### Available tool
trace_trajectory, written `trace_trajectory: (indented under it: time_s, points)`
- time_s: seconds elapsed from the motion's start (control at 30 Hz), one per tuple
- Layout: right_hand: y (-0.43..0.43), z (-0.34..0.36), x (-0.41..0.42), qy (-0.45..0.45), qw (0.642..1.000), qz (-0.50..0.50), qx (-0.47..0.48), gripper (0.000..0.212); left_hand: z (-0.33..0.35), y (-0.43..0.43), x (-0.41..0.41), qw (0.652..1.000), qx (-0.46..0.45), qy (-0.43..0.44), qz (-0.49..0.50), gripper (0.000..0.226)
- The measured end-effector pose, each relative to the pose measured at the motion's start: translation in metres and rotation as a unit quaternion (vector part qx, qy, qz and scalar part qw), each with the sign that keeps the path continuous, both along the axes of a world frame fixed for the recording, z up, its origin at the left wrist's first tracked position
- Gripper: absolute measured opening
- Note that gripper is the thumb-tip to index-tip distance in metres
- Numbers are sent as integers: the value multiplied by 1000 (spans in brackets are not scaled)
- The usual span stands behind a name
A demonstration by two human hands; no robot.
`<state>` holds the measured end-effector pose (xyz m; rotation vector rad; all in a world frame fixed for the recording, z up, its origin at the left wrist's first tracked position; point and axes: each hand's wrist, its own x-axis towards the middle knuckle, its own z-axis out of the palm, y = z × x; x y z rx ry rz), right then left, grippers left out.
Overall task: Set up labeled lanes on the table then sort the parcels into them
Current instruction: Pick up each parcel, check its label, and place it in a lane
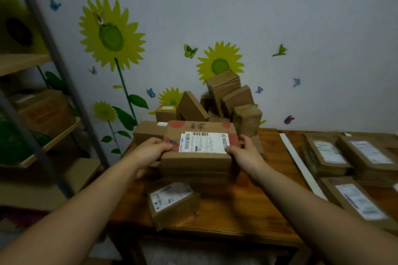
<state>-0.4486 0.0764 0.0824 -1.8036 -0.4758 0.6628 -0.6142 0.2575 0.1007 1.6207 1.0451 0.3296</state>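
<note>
A large cardboard parcel (200,161) with a white shipping label and red marks on top is held above the wooden table (241,206). My left hand (150,150) grips its left end and my right hand (244,153) grips its right end. A smaller labelled parcel (172,202) lies on the table just below it. Behind, a heap of unsorted brown parcels (228,101) leans against the wall. A white strip (301,163) runs across the table as a lane divider. Right of it lie several flat labelled parcels (353,157).
A metal-framed shelf (41,84) with wooden boards and a cardboard box stands at the left, close to the table's left edge. The wall with sunflower stickers lies right behind the heap. The table's front edge runs near the bottom of the view.
</note>
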Motion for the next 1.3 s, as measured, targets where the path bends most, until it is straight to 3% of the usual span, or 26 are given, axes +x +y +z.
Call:
trace_trajectory:
  time_s: [0.23, 0.4, 0.63, 0.77, 0.93, 1.07, 1.3]
  points:
    - [-96, 30, 43, -81, 994, -29, 62, 63, 13, -87, 63, 991, -12, -129, -19, 30]
    - [-162, 41, 82, -87, 989, -82, 86, 67, 19, -143, 106, 984, 12, -166, -66, 42]
    - [-233, 40, 120, -111, 982, -112, 100, 64, 18, -213, 155, 975, 26, -198, -97, 39]
    - [-255, 32, 131, -97, 987, -97, 89, 76, 14, -227, 175, 976, 16, -177, -126, 40]
    - [-283, 0, 136, -62, 989, -136, 19, 93, -5, -244, 209, 967, 29, -71, -244, 54]
    - [-322, -16, 133, -45, 978, -201, -12, 82, -26, -272, 246, 949, 34, -21, -311, 59]
    - [-410, -30, 141, -19, 943, -333, -11, 68, -37, -350, 292, 911, 28, -12, -411, 52]
